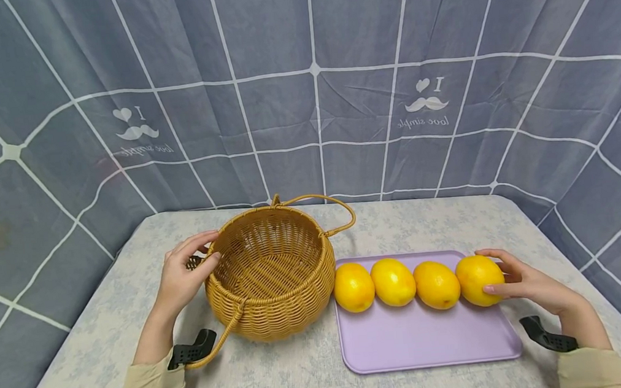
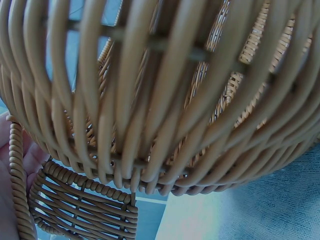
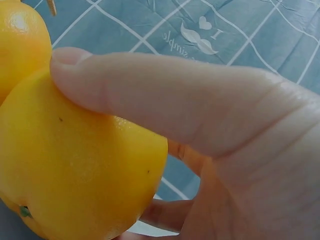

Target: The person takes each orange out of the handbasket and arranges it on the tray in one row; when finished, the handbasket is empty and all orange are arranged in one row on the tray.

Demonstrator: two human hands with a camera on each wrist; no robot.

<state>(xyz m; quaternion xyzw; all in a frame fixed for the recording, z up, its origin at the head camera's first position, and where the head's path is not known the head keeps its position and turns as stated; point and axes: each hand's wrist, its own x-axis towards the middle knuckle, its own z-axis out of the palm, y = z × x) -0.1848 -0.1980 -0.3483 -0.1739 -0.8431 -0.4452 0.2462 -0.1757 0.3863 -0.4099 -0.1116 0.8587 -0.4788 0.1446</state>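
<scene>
A round wicker basket [image 1: 274,317] stands at the left of the table, its inside bare to the woven bottom. My left hand [image 1: 181,276] grips its left rim, fingers on the far side and thumb nearer me. In the left wrist view, the basket's woven wall [image 2: 160,100] fills most of the picture. Several yellow-orange oranges lie in a row along the upper part of a lilac tray [image 1: 412,339]. My right hand [image 1: 526,283] holds the rightmost orange [image 1: 479,279], thumb across its near side and fingers behind. The right wrist view shows that orange [image 3: 75,155] touching its neighbour [image 3: 22,45].
Two thin handles, the far one [image 1: 345,215] and the near one [image 1: 218,344], hang outward from the basket. A small woven flap [image 2: 85,200] sits beside my left hand. Behind the patterned tabletop [image 1: 282,381] hangs a grey-blue checked curtain [image 1: 358,109].
</scene>
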